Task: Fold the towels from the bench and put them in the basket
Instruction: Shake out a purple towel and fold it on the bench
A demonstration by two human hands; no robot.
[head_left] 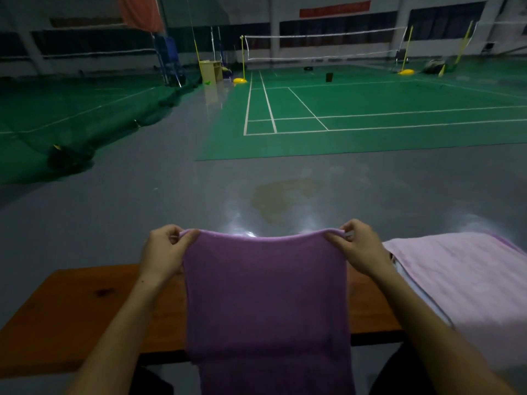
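The left hand point(164, 252) pinches the upper left corner of a purple towel point(266, 303) between the thumb and the curled fingers, and the right hand point(360, 248) pinches the upper right corner in the same way. Both hands are raised at about the same height, so the top edge of the towel stretches between them and sags a little in the middle. The towel hangs down in front of the person, over a wooden bench point(94, 309), and its lower part goes out of the picture at the bottom; near the bottom a horizontal edge shows across the cloth, as if it is doubled there. On the right end of the bench lies a pale pink towel point(462, 277), spread out flat, close beside the right forearm. Behind the bench there is a grey floor point(142, 201) with a shiny reflection and a brownish stain point(281, 198). Farther away is a green badminton court point(370, 118) with white lines, a net point(325, 47) and yellow posts.
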